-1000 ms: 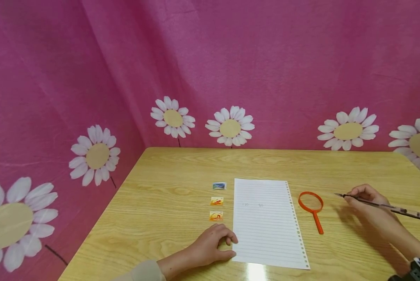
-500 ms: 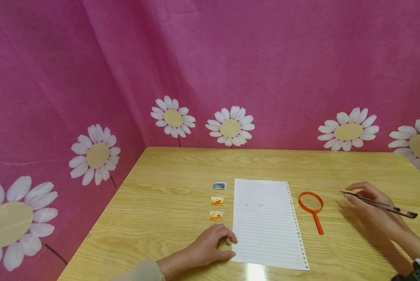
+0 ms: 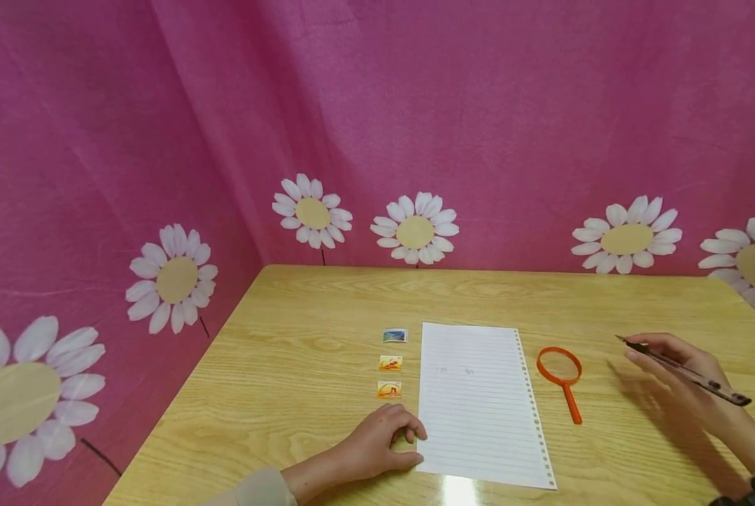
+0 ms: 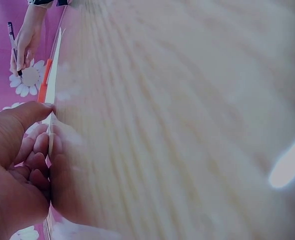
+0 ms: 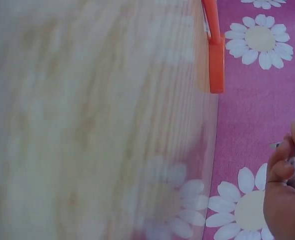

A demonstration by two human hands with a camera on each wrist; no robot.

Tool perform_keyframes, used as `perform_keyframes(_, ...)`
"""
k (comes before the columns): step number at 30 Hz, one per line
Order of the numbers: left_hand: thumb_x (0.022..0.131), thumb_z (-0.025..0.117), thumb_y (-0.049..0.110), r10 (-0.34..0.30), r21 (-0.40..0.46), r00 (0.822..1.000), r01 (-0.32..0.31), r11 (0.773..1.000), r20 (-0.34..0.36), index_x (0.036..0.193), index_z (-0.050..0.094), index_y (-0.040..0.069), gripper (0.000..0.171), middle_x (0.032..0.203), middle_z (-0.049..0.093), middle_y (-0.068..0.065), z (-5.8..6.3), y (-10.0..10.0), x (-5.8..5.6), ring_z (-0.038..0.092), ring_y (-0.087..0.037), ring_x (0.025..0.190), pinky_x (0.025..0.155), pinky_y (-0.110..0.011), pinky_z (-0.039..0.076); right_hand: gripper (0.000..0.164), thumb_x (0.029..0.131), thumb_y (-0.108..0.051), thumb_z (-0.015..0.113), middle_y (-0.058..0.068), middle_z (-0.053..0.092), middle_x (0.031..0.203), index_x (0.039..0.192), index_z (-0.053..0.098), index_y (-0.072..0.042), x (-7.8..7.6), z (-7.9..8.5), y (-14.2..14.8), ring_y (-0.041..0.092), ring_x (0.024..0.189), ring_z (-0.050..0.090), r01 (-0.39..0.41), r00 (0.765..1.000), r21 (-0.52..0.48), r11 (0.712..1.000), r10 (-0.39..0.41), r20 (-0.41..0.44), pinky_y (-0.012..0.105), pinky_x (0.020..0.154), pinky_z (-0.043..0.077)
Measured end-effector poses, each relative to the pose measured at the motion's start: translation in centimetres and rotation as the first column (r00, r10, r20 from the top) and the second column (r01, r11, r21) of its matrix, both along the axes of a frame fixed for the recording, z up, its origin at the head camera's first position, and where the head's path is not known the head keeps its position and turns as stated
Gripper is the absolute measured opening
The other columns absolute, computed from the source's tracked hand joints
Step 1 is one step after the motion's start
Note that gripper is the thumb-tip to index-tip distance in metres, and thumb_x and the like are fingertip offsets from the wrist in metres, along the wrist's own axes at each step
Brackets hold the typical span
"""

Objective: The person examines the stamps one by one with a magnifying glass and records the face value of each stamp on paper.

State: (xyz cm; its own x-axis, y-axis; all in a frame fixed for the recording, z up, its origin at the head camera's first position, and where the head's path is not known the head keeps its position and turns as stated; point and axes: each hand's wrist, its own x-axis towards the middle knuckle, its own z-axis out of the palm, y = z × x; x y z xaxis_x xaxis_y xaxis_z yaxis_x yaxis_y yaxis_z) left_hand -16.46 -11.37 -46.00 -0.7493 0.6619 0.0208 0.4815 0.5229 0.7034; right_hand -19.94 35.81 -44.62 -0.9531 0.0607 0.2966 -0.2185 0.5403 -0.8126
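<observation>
My right hand [image 3: 693,383] holds a slim dark pen [image 3: 721,391] above the table, to the right of the magnifying glass. Its tip points left, away from the sheet. The left hand [image 3: 373,443] rests at the lower left edge of a lined, hole-punched paper sheet [image 3: 478,429], thumb and fingers touching that edge. In the left wrist view, the thumb [image 4: 30,114] lies on the edge and the fingers are loosely bent. Faint handwritten figures stand on the sheet's upper part. In the right wrist view, the right hand [image 5: 287,195] is partly cut off.
Between sheet and right hand lies a red-rimmed magnifying glass [image 3: 570,402]. Left of the sheet, a blue stamp [image 3: 395,336] and two yellow-orange stamps [image 3: 390,363] form a column on the wooden table [image 3: 314,309]. A pink flowered curtain [image 3: 510,126] hangs behind.
My right hand has shifted slightly to the right with the pen, whose tip has also risen a little. The left hand, sheet, stamps and magnifying glass stay in place.
</observation>
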Motion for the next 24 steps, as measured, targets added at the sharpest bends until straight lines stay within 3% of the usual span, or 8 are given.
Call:
perform_keyframes(4, 0.088, 0.073, 0.023, 0.010, -0.009, 1.000, -0.010, 1.000, 0.003, 0.101, 0.065, 0.017, 0.017, 0.085, 0.055, 0.008, 0.0, 0.1, 0.0, 0.039, 0.002, 0.078, 0.075, -0.012, 0.034, 0.029, 0.095, -0.007, 0.062, -0.027, 0.063, 0.091, 0.123, 0.063, -0.014, 0.3, 0.0, 0.6, -0.013, 0.082, 0.059, -0.041, 0.999, -0.008, 0.999, 0.041, -0.021, 0.008, 0.066, 0.048)
perform_keyframes(11, 0.088, 0.073, 0.022, 0.009, -0.003, 1.000, -0.009, 1.000, 0.016, 0.102, 0.065, 0.017, 0.016, 0.086, 0.055, 0.007, -0.1, 0.0, -0.1, 0.038, 0.002, 0.079, 0.075, -0.012, 0.034, 0.041, 0.097, 0.001, 0.054, -0.022, 0.067, 0.101, 0.133, 0.057, -0.017, 0.6, -0.2, 1.8, -0.008, 0.087, 0.062, -0.186, 0.983, -0.180, 0.966, 0.182, -0.038, 0.010, 0.067, 0.047)
perform_keyframes(13, 0.089, 0.073, 0.022, 0.006, -0.003, 1.000, -0.006, 1.000, 0.015, 0.102, 0.065, 0.017, 0.016, 0.086, 0.055, 0.007, -0.1, 0.0, -0.1, 0.039, 0.002, 0.079, 0.075, -0.012, 0.034, 0.040, 0.099, 0.005, 0.046, -0.018, 0.068, 0.107, 0.135, 0.054, -0.011, 0.6, -0.3, 1.6, -0.004, 0.088, 0.063, -0.273, 0.962, -0.315, 0.909, 0.251, -0.111, 0.013, 0.063, 0.044)
perform_keyframes(16, 0.089, 0.072, 0.023, 0.003, 0.004, 1.000, -0.003, 1.000, 0.012, 0.102, 0.065, 0.016, 0.016, 0.087, 0.056, 0.005, -0.1, -0.1, -0.1, 0.039, 0.001, 0.080, 0.075, -0.013, 0.034, 0.038, 0.100, 0.010, 0.037, -0.008, 0.070, 0.111, 0.132, 0.054, -0.004, 0.4, -0.2, 1.2, 0.002, 0.093, 0.064, -0.393, 0.920, -0.532, 0.750, 0.329, -0.214, 0.019, 0.063, 0.042)
perform_keyframes(17, 0.089, 0.072, 0.023, 0.002, 0.005, 1.000, -0.002, 1.000, 0.010, 0.102, 0.065, 0.016, 0.016, 0.087, 0.056, 0.004, -0.1, -0.1, -0.1, 0.039, 0.001, 0.081, 0.076, -0.013, 0.034, 0.037, 0.100, 0.010, 0.037, -0.006, 0.071, 0.110, 0.130, 0.055, -0.002, 0.3, -0.1, 1.0, 0.003, 0.093, 0.065, -0.401, 0.916, -0.567, 0.720, 0.331, -0.228, 0.020, 0.063, 0.041)
perform_keyframes(18, 0.089, 0.072, 0.024, 0.002, 0.007, 1.000, -0.003, 1.000, 0.009, 0.102, 0.065, 0.016, 0.016, 0.087, 0.056, 0.004, 0.0, -0.1, -0.1, 0.040, 0.001, 0.081, 0.076, -0.013, 0.034, 0.033, 0.100, 0.009, 0.039, -0.005, 0.071, 0.107, 0.127, 0.056, -0.002, 0.2, 0.0, 0.9, 0.004, 0.091, 0.065, -0.373, 0.928, -0.558, 0.741, 0.302, -0.219, 0.020, 0.062, 0.040)
perform_keyframes(22, 0.089, 0.073, 0.024, 0.006, 0.010, 1.000, -0.006, 1.000, 0.019, 0.101, 0.065, 0.016, 0.017, 0.087, 0.056, 0.003, 0.0, 0.0, -0.1, 0.040, 0.001, 0.081, 0.076, -0.013, 0.034, 0.023, 0.099, -0.001, 0.052, -0.015, 0.066, 0.090, 0.115, 0.061, -0.013, 0.1, 0.5, 0.3, 0.000, 0.078, 0.060, -0.184, 0.982, -0.221, 0.958, 0.167, -0.094, 0.017, 0.062, 0.042)
perform_keyframes(24, 0.089, 0.073, 0.023, 0.004, 0.012, 1.000, -0.005, 1.000, 0.027, 0.101, 0.065, 0.016, 0.016, 0.087, 0.056, 0.004, 0.1, 0.0, -0.1, 0.040, 0.001, 0.081, 0.075, -0.013, 0.034, 0.019, 0.098, -0.003, 0.055, -0.015, 0.061, 0.083, 0.111, 0.061, -0.015, -0.1, 0.6, 0.0, 0.004, 0.068, 0.053, -0.145, 0.986, -0.008, 0.989, 0.144, -0.078, 0.021, 0.056, 0.039)
